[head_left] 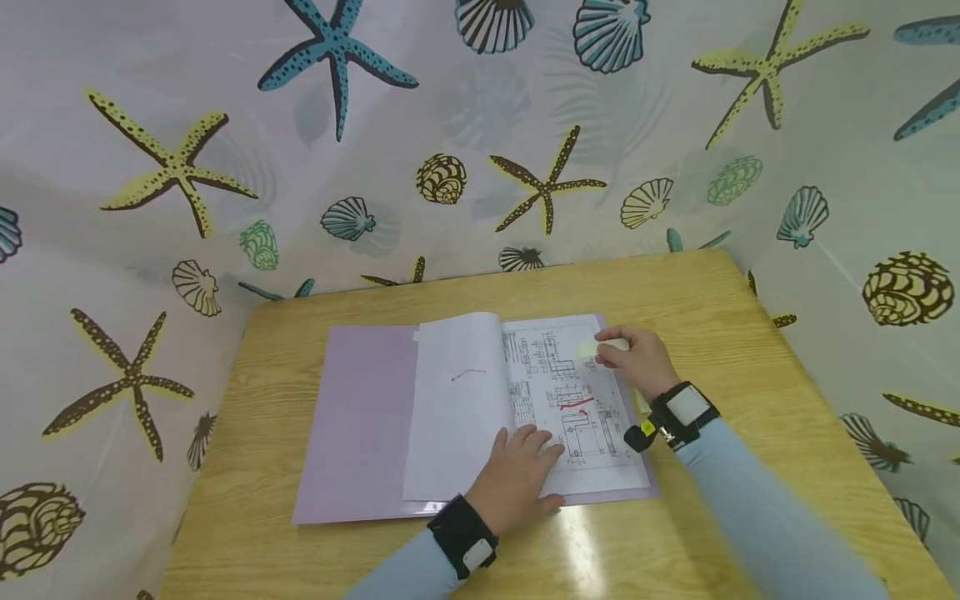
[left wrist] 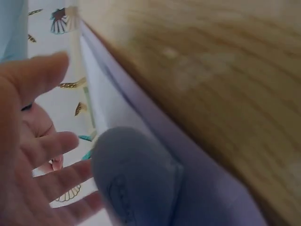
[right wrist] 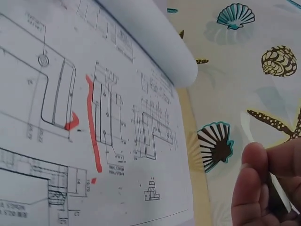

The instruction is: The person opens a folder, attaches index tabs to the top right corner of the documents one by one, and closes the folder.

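Drawing sheet (right wrist: 117, 141) carries small printed dimensions and notes, too tiny to read; nothing legible elsewhere.

Left wrist view is motion-blurred: table (left wrist: 225, 70) and folder (left wrist: 188, 155) edges smear. The left hand (head_left: 517, 475) covers the drawing sheet's (head_left: 570, 400) lower corner. Print on that sheet is too small to read. The right hand (right wrist: 263, 188) is cut off at the frame's corner; its pinched strip cannot be identified.

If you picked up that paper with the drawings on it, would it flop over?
Probably yes. The turned page already curls in an arch at the fold, so the drawing sheet is likely thin and floppy. It looks light; the left hand rests flat on it, perhaps keeping it down. On the smooth purple folder it might slide easily.
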Available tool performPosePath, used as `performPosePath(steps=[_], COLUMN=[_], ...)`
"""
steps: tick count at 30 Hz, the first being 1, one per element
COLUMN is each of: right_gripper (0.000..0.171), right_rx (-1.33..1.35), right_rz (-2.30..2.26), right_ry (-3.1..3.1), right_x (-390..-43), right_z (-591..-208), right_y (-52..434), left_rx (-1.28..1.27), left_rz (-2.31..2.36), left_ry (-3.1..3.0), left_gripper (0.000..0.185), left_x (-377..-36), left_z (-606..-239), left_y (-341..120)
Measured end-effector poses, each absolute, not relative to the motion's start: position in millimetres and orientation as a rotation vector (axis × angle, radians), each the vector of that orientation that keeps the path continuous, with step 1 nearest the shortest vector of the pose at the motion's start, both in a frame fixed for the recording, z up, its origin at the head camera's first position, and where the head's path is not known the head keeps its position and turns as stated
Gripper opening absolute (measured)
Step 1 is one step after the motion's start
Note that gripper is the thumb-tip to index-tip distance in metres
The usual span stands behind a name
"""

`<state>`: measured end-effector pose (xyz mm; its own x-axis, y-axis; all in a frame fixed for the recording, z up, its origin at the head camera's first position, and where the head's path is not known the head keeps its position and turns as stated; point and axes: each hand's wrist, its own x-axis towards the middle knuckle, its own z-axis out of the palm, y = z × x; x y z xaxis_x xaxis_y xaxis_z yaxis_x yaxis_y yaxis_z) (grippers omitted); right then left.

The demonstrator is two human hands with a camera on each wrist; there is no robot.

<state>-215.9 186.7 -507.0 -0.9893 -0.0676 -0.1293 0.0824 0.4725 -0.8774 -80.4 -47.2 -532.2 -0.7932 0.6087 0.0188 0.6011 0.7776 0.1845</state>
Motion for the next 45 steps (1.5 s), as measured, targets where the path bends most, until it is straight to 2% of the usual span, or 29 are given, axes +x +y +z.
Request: performPosePath(steps=[5, 14, 27, 45], right_gripper=[0.031, 0.038, 0.035, 0.035], right_rx=[0.026, 0.165, 0.246, 0.241], right_rz=[-1.403, -1.26, -1.162, -1.129], right_ry=[2.596, 2.68, 2.784, 2.777], right_x=[-240.1, -269.5, -288.6, -298.1], right_z=[-511.9, -523.6, -543.7, -557.6], right_y=[184.8, 175.6, 162.9, 157.3], left_rx=[0.883, 0.837, 0.846, 0.84], left_rz=[0.137, 0.081, 0.128, 0.092], left_ry=[2.814, 2.783, 2.78, 2.778], left_gripper=[0.082, 0.078, 0.077, 0.078], left_x=[-78.0, -78.3, -76.6, -77.0], left_z=[-540.1, -547.5, -545.6, -553.5], left_y=[-45.8, -44.8, -45.2, -46.4])
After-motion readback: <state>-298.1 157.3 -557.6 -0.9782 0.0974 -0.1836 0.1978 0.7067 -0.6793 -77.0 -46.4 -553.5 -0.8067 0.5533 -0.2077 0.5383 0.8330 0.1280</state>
